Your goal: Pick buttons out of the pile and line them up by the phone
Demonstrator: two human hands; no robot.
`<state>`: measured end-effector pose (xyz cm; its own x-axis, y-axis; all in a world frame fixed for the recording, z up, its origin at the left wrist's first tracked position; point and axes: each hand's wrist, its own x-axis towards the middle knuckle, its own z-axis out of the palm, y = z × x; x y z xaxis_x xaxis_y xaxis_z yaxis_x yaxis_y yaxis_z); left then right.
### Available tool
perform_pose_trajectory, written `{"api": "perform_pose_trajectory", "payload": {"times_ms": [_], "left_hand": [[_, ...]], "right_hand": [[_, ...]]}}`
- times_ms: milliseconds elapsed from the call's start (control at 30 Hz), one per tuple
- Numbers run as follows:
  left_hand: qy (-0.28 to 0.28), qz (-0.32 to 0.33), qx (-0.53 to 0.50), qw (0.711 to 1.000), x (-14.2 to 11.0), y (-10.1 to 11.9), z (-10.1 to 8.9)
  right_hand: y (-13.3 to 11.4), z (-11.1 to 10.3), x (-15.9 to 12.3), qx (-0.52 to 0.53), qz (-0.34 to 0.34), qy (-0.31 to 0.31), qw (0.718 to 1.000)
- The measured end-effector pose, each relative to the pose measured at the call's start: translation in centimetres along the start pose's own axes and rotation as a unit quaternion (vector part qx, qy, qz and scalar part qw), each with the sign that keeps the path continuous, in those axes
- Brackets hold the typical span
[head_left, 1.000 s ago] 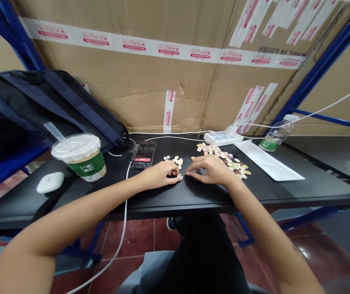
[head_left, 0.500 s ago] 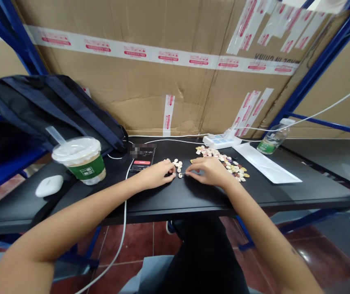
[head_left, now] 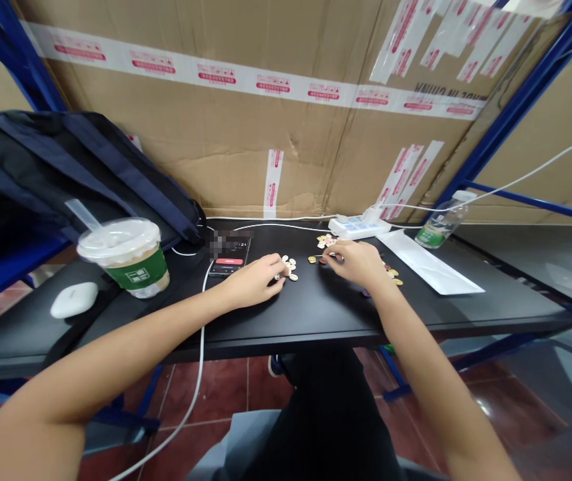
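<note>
My left hand (head_left: 258, 279) rests on the black table with its fingers curved and the thumb apart from them. Its fingertips touch a small group of cream buttons (head_left: 292, 266), a few of which show between thumb and fingers. My right hand (head_left: 355, 261) is closed in a pinch on a thin, light needle-like piece (head_left: 319, 256), whose tip points left. Just under that tip lies a yellow button (head_left: 312, 260). A dark reddish button (head_left: 323, 261) is at the right fingertips. Behind and beneath this hand, a pile of mixed buttons (head_left: 325, 241) is partly hidden.
A phone (head_left: 230, 255), a lidded drink cup (head_left: 133, 257) and a white earbud case (head_left: 74, 300) stand left, before a backpack (head_left: 90, 160). At the right are a power strip (head_left: 359, 226), a white tray (head_left: 431, 265) and a bottle (head_left: 444, 222). A white cable (head_left: 200, 354) crosses the table edge.
My right hand has moved away from the cream buttons, back and to the right, toward the mixed pile. My left hand stays by the cream buttons, its thumb and fingers now farther apart.
</note>
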<state>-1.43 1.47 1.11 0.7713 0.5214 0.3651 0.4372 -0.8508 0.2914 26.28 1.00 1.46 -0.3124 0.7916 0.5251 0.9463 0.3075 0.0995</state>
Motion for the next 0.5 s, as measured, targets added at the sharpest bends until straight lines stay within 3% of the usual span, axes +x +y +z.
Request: {"api": "perform_pose_trajectory", "payload": {"times_ms": [167, 500], "left_hand": [[-0.037, 0.071, 0.019, 0.997, 0.0, 0.2, 0.2], [-0.018, 0.026, 0.073, 0.997, -0.1, 0.1, 0.2]], "right_hand": [[-0.2, 0.0, 0.3, -0.005, -0.011, -0.013, 1.000], [-1.1, -1.1, -0.3, 0.023, -0.036, -0.020, 0.999]]}}
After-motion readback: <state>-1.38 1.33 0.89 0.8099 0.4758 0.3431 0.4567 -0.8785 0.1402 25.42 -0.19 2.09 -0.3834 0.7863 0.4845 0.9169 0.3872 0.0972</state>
